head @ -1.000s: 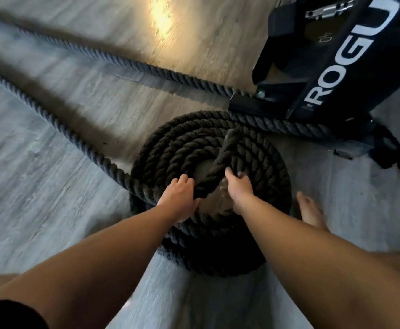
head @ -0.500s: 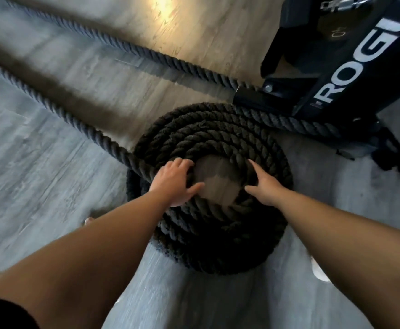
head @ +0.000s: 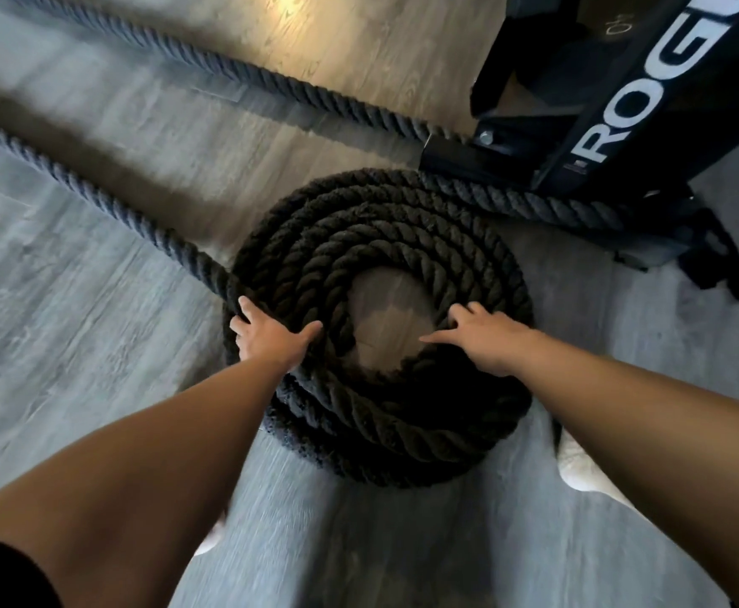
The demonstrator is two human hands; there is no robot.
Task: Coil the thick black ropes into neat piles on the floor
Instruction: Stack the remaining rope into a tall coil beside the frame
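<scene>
A thick black rope lies coiled in a round pile (head: 385, 239) on the wood floor, with a bare patch of floor in its centre. My left hand (head: 271, 340) rests flat on the pile's left rim, fingers spread. My right hand (head: 486, 337) lies on the inner right turns, fingers apart, holding nothing. One loose length of rope (head: 78, 177) runs from the pile's left side toward the far left. A second straight rope (head: 271, 81) stretches across the floor behind it.
A black frame with white lettering (head: 622, 107) stands at the upper right, and rope passes along its base (head: 534, 204). A black strap (head: 718, 265) lies at the right. Something white (head: 582, 467) shows on the floor under my right forearm.
A second ago both hands held the rope's end over the coil's centre. The end now lies in the pile, and my hands have spread apart to its left and right sides.
</scene>
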